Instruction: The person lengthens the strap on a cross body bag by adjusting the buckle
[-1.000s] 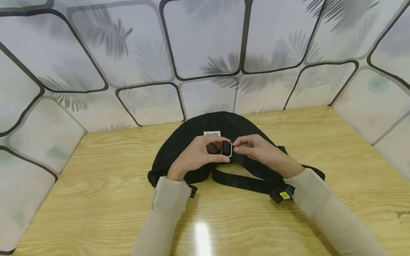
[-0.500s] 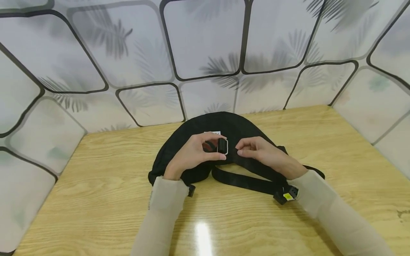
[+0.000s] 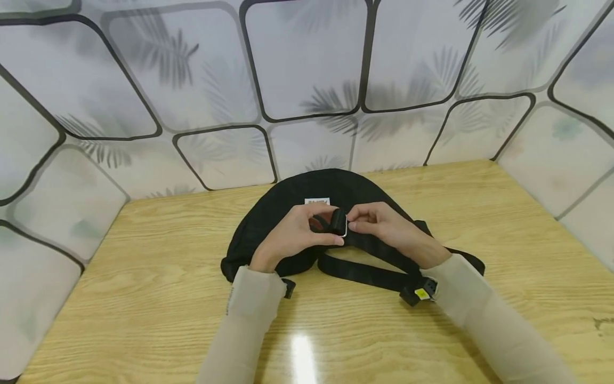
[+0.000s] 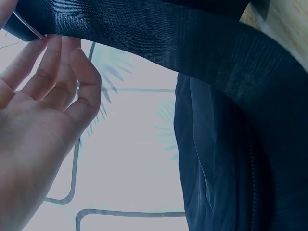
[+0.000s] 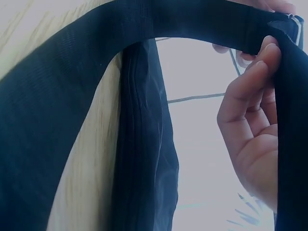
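A black crescent-shaped bag (image 3: 331, 184) with a white label (image 3: 317, 201) lies on the table. Above it, my left hand (image 3: 292, 234) pinches a black strap at its silver metal buckle (image 3: 345, 226), thumb below and fingers above. My right hand (image 3: 390, 229) meets the buckle's right side, thumb and fingertips pinching strap. In the right wrist view that strap (image 5: 192, 19) arches across to the right hand (image 5: 255, 120). The left wrist view has the left hand (image 4: 43, 115) under the webbing (image 4: 144, 33); part of the buckle is cut off there.
More strap (image 3: 360, 271) loops on the wood-grain table (image 3: 158, 298) in front of the bag. A black wrist device (image 3: 419, 293) with a yellow mark sits by the right cuff. Patterned cloth walls (image 3: 307, 64) stand behind and at both sides.
Half a second ago the buckle was farther left, apart from the right fingers. Now my left hand has brought it right, and the right fingers meet it, much as a second ago.
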